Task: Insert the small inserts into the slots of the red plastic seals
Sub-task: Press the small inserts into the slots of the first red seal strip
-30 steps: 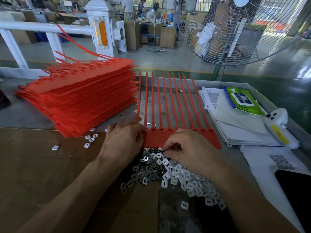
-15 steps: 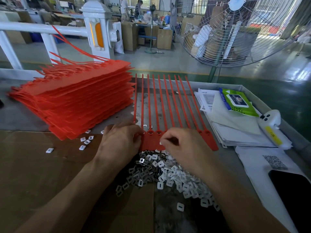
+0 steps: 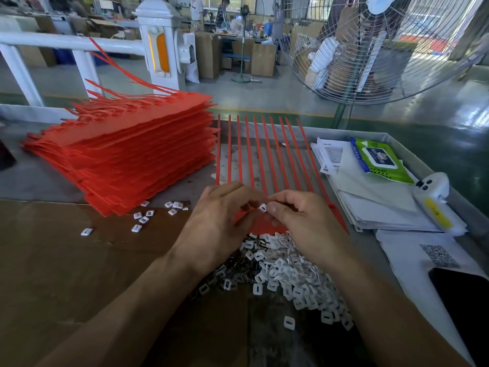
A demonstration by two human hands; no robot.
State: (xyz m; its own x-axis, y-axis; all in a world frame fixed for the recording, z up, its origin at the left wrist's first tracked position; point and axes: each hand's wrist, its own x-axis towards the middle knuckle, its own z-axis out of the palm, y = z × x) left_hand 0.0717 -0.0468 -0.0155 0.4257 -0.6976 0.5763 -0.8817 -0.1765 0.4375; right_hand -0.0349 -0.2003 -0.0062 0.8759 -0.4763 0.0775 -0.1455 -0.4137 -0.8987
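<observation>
At frame centre my left hand [image 3: 214, 223] and right hand [image 3: 304, 221] meet fingertip to fingertip, both pinching one white insert [image 3: 262, 207] just above the red seal strip [image 3: 267, 165] on the table [image 3: 39, 178]. The loose insert pile [image 3: 285, 274] lies below my hands. A seal stack [image 3: 127, 154] fills the left.

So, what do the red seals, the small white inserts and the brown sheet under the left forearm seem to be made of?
Red seals: likely moulded plastic, matte, with thin flexible strips of even colour.
Small white inserts: seemingly glossy plastic, each with a slot; some darker pieces in the pile look metallic, but I cannot be sure.
Brown sheet: cardboard, dull and fibrous, with a worn edge.
</observation>
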